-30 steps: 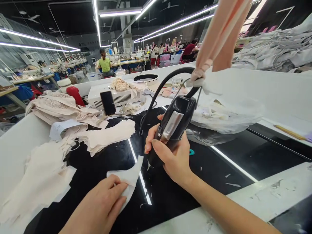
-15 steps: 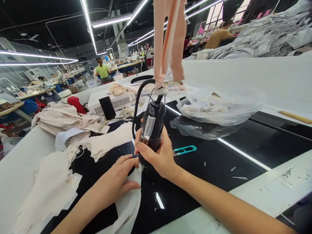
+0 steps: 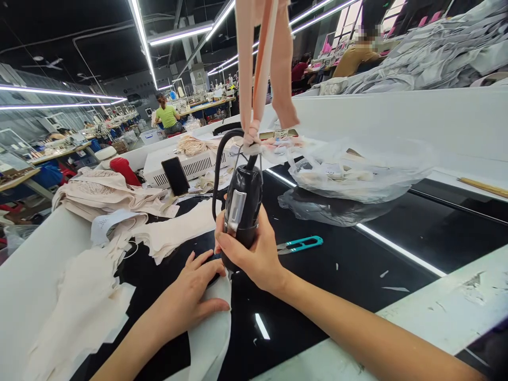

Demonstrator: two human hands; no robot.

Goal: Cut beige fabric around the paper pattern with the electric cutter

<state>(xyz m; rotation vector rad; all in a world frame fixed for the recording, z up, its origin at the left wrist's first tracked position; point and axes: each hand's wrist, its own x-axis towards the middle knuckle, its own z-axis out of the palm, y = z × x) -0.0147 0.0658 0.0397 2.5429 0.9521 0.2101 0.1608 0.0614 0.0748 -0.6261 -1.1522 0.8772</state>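
**Black tool (image 3: 243, 203) clasped in the right hand (image 3: 257, 256), at the edge of a white cloth (image 3: 210, 330)**

We see the tool near the middle of the view, standing nearly upright over a glossy black table (image 3: 297, 312). The right hand's fingers and thumb are clamped around its body, below a silver plate (image 3: 237, 207). Its lower end meets the cloth's right edge; we cannot tell whether the tip touches it. The cloth lies under the left hand (image 3: 192, 296), which rests palm down, its fingers spread and its thumb apart from them, pressing on the cloth rather than pinching it. Something dark shows by those fingertips, too hidden for us to name.

From the tool's top, a black cable (image 3: 218, 164) loops left and down. Pink strips (image 3: 260, 69) are knotted just above, rising out of view.

Just right of the right hand, we find teal snips (image 3: 305, 243) lying on the table. Beyond the left hand are cream pieces (image 3: 178, 227), with a larger cream heap (image 3: 83, 296) at far left. Farther back, a phone (image 3: 175, 176) leans against a white box (image 3: 198, 168), and a clear bag (image 3: 357, 177) sits to the right.

Past the table, we notice a grey pile (image 3: 428, 66) at upper right, and a person in a green top (image 3: 169, 116) seated at distant workbenches (image 3: 206, 108).
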